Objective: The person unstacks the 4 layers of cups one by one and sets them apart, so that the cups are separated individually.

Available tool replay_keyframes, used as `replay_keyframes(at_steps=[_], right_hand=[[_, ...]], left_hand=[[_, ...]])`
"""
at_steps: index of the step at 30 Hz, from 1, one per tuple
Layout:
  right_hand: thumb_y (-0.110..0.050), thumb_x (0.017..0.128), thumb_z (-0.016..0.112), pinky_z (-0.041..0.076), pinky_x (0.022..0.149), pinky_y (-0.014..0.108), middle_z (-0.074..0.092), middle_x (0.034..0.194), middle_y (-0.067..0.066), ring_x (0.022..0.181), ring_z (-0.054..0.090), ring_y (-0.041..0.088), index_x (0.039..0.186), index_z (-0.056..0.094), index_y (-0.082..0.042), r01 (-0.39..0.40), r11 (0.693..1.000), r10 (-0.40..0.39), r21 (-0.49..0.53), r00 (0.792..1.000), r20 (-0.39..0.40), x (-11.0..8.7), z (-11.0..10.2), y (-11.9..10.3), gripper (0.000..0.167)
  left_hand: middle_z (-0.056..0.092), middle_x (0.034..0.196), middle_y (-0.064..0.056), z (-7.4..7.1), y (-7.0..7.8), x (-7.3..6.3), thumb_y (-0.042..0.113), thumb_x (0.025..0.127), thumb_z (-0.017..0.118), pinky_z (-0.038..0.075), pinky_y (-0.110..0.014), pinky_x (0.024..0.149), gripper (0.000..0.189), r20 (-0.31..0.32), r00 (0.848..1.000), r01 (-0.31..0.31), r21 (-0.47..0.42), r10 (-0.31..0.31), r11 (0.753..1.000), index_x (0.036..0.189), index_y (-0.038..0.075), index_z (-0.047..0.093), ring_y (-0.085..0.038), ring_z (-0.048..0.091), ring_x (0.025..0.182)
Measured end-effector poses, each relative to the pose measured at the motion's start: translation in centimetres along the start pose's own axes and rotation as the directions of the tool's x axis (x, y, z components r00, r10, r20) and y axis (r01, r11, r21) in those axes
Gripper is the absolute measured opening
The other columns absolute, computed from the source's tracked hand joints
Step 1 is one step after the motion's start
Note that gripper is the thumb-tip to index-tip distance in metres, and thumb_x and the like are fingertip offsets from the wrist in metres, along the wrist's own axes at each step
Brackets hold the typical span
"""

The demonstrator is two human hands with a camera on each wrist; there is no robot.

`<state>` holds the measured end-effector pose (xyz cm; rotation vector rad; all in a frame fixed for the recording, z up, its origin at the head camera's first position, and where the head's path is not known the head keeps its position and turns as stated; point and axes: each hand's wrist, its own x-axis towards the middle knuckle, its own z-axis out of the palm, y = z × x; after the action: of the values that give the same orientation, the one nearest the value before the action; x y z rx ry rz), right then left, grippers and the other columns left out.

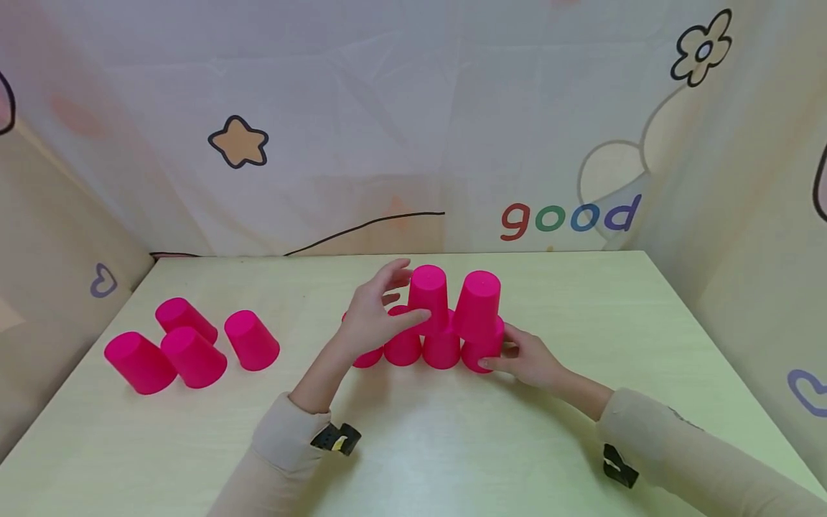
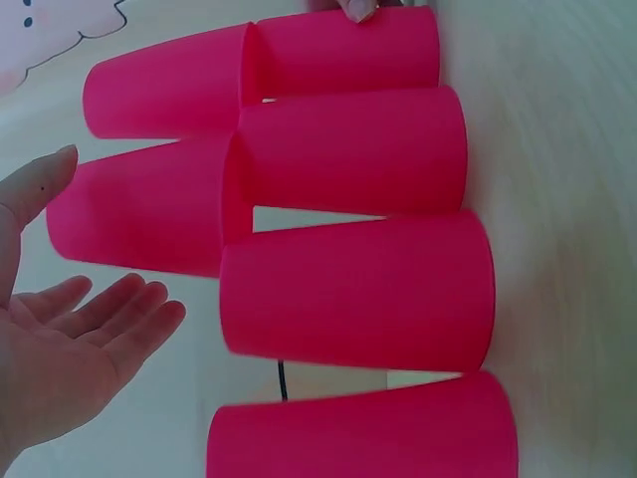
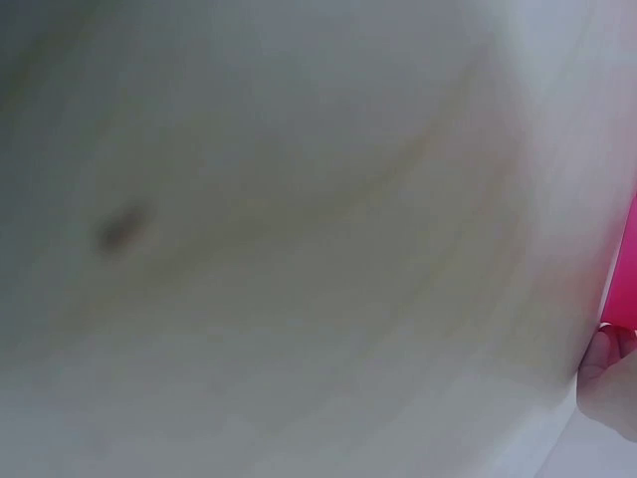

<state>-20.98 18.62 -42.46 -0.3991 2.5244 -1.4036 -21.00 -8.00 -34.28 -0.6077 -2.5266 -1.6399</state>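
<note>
Upside-down pink cups stand in a row of several, with two more stacked on its right part. My left hand is beside the upper left cup, its fingers spread and its thumb right at that cup's closed end in the left wrist view. Next to it stands the upper right cup. My right hand holds the rightmost bottom cup low down, thumb in front and fingers behind. In the right wrist view only part of this hand and a pink cup edge show.
On the left of the pale table stand several more upside-down pink cups, among them a separate one and a front left one. A printed cloth hangs behind the table and along its sides.
</note>
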Motion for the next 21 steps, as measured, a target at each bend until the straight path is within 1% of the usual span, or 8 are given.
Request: replay_keyframes(at_steps=[5,8,12,21], right_hand=[[-0.025,0.074,0.075,0.050,0.078,0.037,0.055,0.116,0.011,0.102,0.054,0.029,0.126,0.048,-0.010,0.008,1.000,-0.008,0.003,1.000,-0.002,0.0,0.0,0.1,0.061],[-0.025,0.074,0.075,0.050,0.078,0.037,0.055,0.116,0.011,0.102,0.054,0.029,0.126,0.048,-0.010,0.011,1.000,-0.011,0.004,1.000,-0.002,0.0,0.0,0.1,0.061],[-0.026,0.074,0.075,0.050,0.079,0.037,0.055,0.115,0.010,0.102,0.054,0.029,0.126,0.048,-0.011,0.008,1.000,-0.008,0.002,1.000,-0.002,0.0,0.1,0.0,0.060],[-0.026,0.074,0.075,0.050,0.078,0.036,0.055,0.115,0.010,0.102,0.054,0.029,0.126,0.048,-0.011,0.008,1.000,-0.008,-0.009,1.000,-0.003,0.0,0.0,0.1,0.060]], left_hand=[[0.053,0.119,-0.001,1.1,-0.2,0.4,0.014,0.075,0.074,0.048,-0.035,0.086,0.068,0.004,1.000,0.011,-0.013,-0.011,1.000,0.133,0.014,0.040,-0.017,0.050,0.109],[0.054,0.117,0.000,1.4,-0.2,0.5,0.013,0.075,0.074,0.049,-0.033,0.083,0.063,-0.002,1.000,0.003,-0.015,-0.003,1.000,0.131,0.015,0.042,-0.016,0.051,0.107],[0.054,0.115,0.001,1.5,0.0,0.5,0.012,0.076,0.074,0.049,-0.032,0.082,0.060,-0.018,1.000,0.002,-0.009,-0.002,1.000,0.128,0.014,0.045,-0.016,0.052,0.105],[0.055,0.114,0.000,1.2,0.6,0.1,0.012,0.075,0.074,0.049,-0.032,0.083,0.060,-0.019,1.000,-0.009,-0.021,0.008,1.000,0.128,0.014,0.045,-0.015,0.052,0.105]])
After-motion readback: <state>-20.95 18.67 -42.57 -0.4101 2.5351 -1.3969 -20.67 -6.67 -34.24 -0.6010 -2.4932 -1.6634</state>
